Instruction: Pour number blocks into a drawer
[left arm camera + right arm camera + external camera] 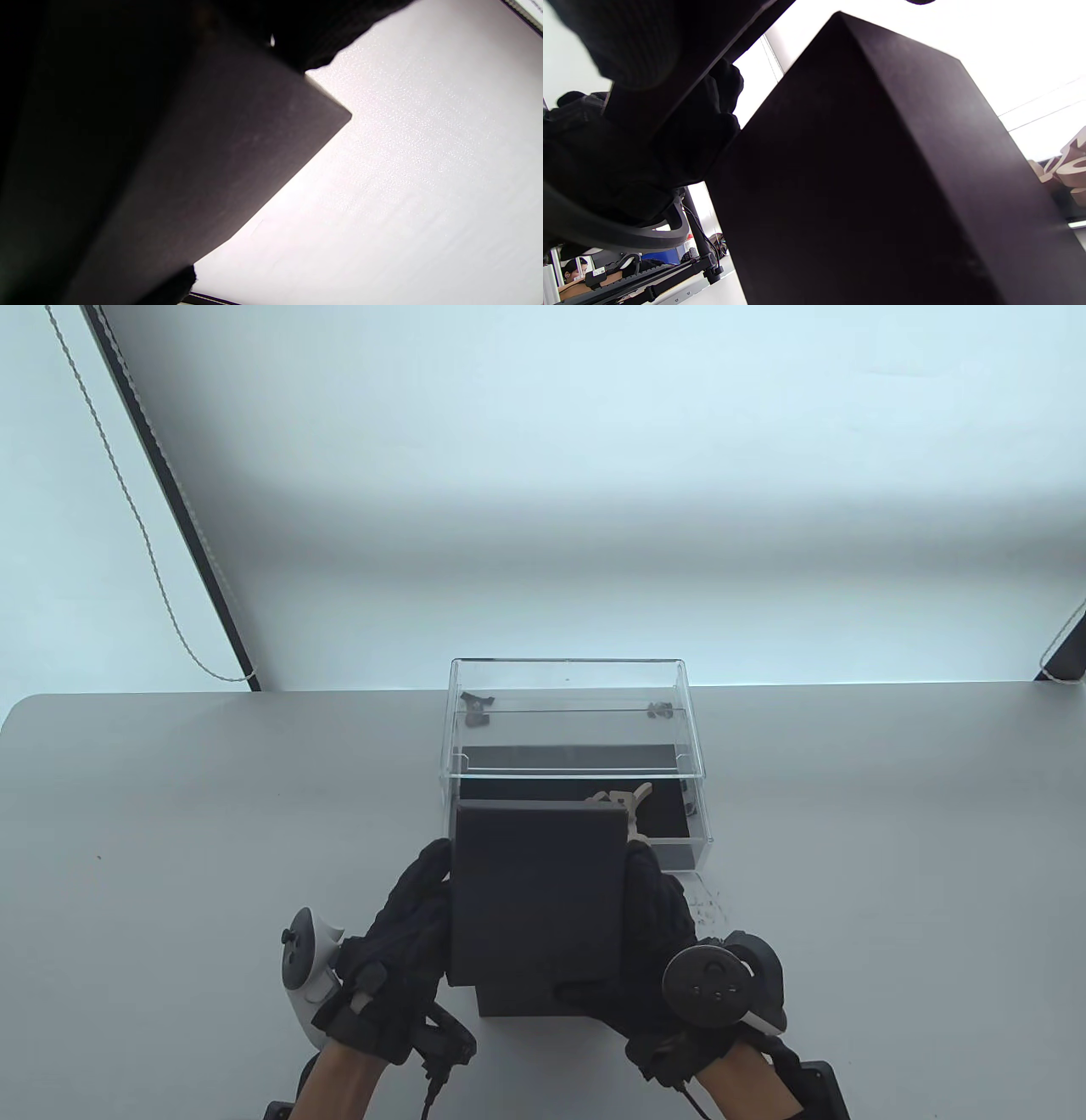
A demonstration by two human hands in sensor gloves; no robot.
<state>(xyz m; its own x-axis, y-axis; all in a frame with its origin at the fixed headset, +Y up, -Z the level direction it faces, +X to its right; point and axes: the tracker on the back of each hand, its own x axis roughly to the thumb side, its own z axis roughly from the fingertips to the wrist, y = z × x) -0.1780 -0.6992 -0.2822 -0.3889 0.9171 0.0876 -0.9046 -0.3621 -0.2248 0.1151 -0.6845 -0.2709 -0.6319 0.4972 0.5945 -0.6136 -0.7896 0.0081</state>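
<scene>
Hands (543, 933) clasping tipped box (534, 899)

black box (534, 899), tan number blocks (624, 799) — grey table (212, 831)

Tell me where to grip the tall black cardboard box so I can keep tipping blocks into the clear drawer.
Grip the tall black cardboard box by its two long side walls, coming in from left and right, as the left hand and right hand do. Flat parallel walls suit opposed fingers and leave the far open end free over the clear plastic drawer.
</scene>
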